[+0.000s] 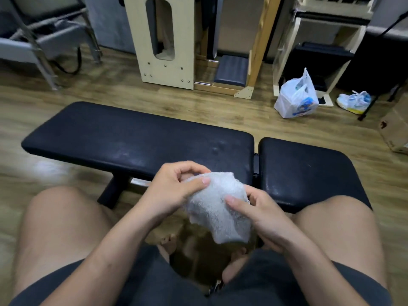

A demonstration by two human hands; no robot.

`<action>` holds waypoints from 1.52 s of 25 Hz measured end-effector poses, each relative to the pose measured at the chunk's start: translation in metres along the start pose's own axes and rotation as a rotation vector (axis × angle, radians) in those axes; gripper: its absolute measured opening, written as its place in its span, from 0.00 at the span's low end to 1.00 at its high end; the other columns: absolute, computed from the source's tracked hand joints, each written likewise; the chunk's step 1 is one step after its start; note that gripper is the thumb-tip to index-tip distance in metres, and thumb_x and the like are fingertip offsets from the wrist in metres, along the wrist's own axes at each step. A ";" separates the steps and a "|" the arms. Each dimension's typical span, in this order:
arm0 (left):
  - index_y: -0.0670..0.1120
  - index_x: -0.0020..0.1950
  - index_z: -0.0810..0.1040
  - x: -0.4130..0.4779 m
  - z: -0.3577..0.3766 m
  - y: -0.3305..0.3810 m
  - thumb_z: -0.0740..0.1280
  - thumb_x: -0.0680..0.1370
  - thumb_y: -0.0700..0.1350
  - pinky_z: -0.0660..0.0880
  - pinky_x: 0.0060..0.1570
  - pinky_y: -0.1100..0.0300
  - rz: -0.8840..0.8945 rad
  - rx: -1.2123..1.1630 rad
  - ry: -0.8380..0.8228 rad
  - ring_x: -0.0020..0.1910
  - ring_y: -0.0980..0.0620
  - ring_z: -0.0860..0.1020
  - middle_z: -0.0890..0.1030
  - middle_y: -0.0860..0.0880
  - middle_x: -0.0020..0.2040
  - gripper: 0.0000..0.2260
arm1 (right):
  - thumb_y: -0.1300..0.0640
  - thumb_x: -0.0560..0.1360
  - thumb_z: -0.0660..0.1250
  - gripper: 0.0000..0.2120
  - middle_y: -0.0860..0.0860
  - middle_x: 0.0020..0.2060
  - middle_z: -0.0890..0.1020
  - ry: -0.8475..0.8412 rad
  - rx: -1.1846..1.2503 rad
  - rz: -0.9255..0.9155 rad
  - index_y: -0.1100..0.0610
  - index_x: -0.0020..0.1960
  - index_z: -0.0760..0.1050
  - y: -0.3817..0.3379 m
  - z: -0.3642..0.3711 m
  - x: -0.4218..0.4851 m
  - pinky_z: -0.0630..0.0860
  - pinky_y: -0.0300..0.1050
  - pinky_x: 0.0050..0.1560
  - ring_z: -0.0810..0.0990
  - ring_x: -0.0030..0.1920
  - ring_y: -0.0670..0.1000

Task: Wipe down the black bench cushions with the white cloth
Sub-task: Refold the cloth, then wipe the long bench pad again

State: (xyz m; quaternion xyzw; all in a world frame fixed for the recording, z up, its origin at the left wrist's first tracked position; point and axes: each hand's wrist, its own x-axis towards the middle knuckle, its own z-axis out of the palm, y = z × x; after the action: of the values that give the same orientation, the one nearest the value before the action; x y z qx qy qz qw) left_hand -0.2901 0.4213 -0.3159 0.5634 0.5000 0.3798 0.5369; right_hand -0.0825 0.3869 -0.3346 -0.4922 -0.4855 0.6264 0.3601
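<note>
We see both hands holding the cloth (220,206) in front of the bench, just before the near edge of the long cushion (132,138). The left hand (174,191) pinches the upper left part of the cloth: the thumb lies on top and the other fingers are curled behind the top edge. The right hand (262,219) grips the right side in the same way, with the thumb pressed on the front and the fingers hidden under the fabric. The cloth is white and bunched between the two hands, and its lower corner hangs down between the thighs (61,228). We cannot tell if its top edge touches the cushion or only covers it from this view.

The long cushion goes from the left to the middle. The short cushion (304,171) is just beside it on the right – a narrow gap is between them. Both are black, and pale dull marks show on the long one near its middle.

The person wears dark shorts (143,281) and their bare thighs come from the near edge on both sides of the hands. On the wood floor (198,100) behind the bench stand a pale wooden box (163,40) with a long opening, a white plastic bag (297,98) further right, and a light shoe (353,101) near it. A carton (395,131) is at the right edge and a metal chair (44,40) at the far left.
</note>
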 end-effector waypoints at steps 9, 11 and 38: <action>0.44 0.59 0.80 -0.006 0.036 -0.069 0.73 0.75 0.46 0.77 0.52 0.50 -0.521 -0.461 0.085 0.50 0.45 0.82 0.84 0.43 0.52 0.14 | 0.64 0.78 0.63 0.09 0.61 0.45 0.84 0.205 0.109 0.151 0.59 0.47 0.82 0.016 0.009 0.010 0.77 0.61 0.53 0.83 0.48 0.60; 0.47 0.57 0.78 0.009 0.036 -0.063 0.73 0.74 0.39 0.77 0.45 0.58 -0.345 -0.319 0.218 0.46 0.52 0.81 0.83 0.44 0.52 0.13 | 0.63 0.78 0.63 0.06 0.57 0.43 0.85 0.285 -0.036 0.114 0.58 0.50 0.78 0.021 0.003 0.017 0.80 0.54 0.47 0.84 0.46 0.57; 0.55 0.80 0.41 0.144 -0.017 -0.093 0.58 0.77 0.68 0.53 0.75 0.40 -0.317 1.356 -0.274 0.78 0.34 0.44 0.39 0.47 0.81 0.40 | 0.66 0.75 0.58 0.17 0.61 0.51 0.82 0.387 -1.359 -0.103 0.56 0.60 0.77 -0.032 -0.159 0.306 0.71 0.43 0.49 0.80 0.52 0.62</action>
State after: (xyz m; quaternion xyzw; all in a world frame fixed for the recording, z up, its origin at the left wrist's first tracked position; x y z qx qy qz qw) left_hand -0.2907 0.5576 -0.4213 0.7366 0.6304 -0.1722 0.1746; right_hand -0.0076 0.7199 -0.3928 -0.6869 -0.7189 0.0681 0.0823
